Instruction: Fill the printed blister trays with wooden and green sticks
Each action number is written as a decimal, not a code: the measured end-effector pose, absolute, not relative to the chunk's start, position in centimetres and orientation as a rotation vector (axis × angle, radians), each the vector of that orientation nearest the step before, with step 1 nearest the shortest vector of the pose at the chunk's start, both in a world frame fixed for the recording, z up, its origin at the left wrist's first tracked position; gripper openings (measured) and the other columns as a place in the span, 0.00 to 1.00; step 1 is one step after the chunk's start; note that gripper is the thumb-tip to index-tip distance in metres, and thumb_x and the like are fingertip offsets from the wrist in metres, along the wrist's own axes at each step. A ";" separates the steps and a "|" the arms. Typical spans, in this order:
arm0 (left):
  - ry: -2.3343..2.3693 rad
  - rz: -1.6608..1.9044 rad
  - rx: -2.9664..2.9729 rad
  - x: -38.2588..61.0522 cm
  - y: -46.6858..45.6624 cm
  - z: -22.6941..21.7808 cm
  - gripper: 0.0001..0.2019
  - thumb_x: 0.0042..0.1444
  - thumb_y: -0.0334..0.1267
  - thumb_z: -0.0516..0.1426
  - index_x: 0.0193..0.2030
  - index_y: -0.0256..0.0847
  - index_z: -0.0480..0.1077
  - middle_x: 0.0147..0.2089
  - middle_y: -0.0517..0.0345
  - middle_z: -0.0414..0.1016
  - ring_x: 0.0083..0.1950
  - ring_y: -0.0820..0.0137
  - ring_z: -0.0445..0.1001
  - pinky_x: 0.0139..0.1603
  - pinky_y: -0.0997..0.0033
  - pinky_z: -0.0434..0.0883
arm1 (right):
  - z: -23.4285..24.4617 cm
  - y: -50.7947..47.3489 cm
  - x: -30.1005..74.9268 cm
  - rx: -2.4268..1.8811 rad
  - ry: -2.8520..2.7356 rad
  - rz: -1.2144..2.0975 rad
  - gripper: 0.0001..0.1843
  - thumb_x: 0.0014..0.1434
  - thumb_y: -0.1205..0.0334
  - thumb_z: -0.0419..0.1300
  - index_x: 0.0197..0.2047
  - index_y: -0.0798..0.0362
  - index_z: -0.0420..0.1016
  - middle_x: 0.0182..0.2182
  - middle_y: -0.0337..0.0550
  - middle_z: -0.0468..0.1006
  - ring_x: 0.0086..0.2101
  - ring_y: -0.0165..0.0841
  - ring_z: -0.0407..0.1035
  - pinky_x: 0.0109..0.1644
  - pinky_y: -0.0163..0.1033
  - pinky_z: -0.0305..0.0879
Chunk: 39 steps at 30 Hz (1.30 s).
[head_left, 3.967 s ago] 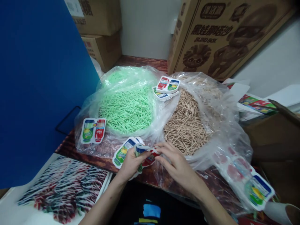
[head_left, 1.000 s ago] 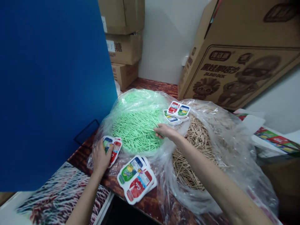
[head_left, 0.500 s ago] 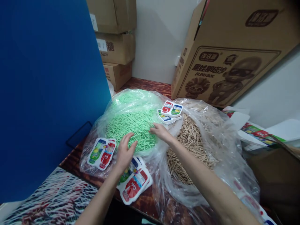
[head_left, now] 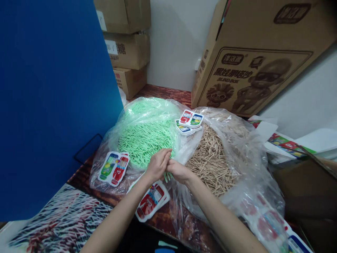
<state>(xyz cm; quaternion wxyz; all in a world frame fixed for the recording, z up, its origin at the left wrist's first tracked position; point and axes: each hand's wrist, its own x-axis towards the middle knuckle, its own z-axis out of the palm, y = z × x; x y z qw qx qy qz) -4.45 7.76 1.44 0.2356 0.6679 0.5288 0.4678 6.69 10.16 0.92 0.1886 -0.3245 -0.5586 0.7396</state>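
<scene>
My left hand [head_left: 158, 163] and my right hand [head_left: 179, 171] meet in front of the green pile, fingers closed around a small bunch of thin green sticks [head_left: 167, 177]. Stick ends poke out below and above the fingers. Behind them, loose green sticks [head_left: 144, 138] fill an open clear plastic bag [head_left: 112, 138]. To the right, thin brown sticks [head_left: 212, 167] lie in a second clear bag [head_left: 250, 154]. Bottle-and-can-shaped packs [head_left: 152, 203] lie partly under my left forearm, with another pack [head_left: 113, 169] at the left.
More shaped packs [head_left: 191, 118] rest between the bags. A big cardboard box [head_left: 252, 70] stands behind, and cartons [head_left: 129, 52] are stacked at the back left. A blue panel [head_left: 52, 105] walls off the left side. Printed card [head_left: 286, 144] lies at the right.
My hands were apart and open over the green sticks. They have come together, drawn closer to me, and closed around some sticks. The view has shifted slightly.
</scene>
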 end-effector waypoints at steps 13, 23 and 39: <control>2.089 0.911 1.883 -10.2 -2.7 -2.9 0.09 0.61 0.39 0.51 0.33 0.41 0.70 0.37 0.52 0.73 0.41 0.61 0.70 0.44 0.61 0.66 | -4.6 0.3 11.3 -1.107 -1.615 1.384 0.10 0.64 0.57 0.50 0.36 0.52 0.69 0.34 0.40 0.72 0.38 0.34 0.67 0.45 0.37 0.60; 2.283 0.723 1.871 -9.6 -3.3 -5.0 0.18 0.54 0.45 0.58 0.49 0.41 0.68 0.42 0.50 0.70 0.44 0.56 0.68 0.46 0.58 0.66 | -4.7 0.2 11.3 -1.083 -1.537 1.400 0.08 0.63 0.62 0.51 0.41 0.51 0.70 0.31 0.38 0.75 0.37 0.33 0.70 0.44 0.37 0.62; 2.137 0.931 1.735 -11.9 -2.1 -5.3 0.10 0.57 0.41 0.54 0.27 0.41 0.67 0.28 0.60 0.67 0.32 0.68 0.69 0.34 0.70 0.64 | -5.6 -0.2 11.7 -1.021 -1.607 1.360 0.10 0.64 0.62 0.52 0.36 0.51 0.73 0.33 0.42 0.74 0.38 0.34 0.69 0.45 0.38 0.62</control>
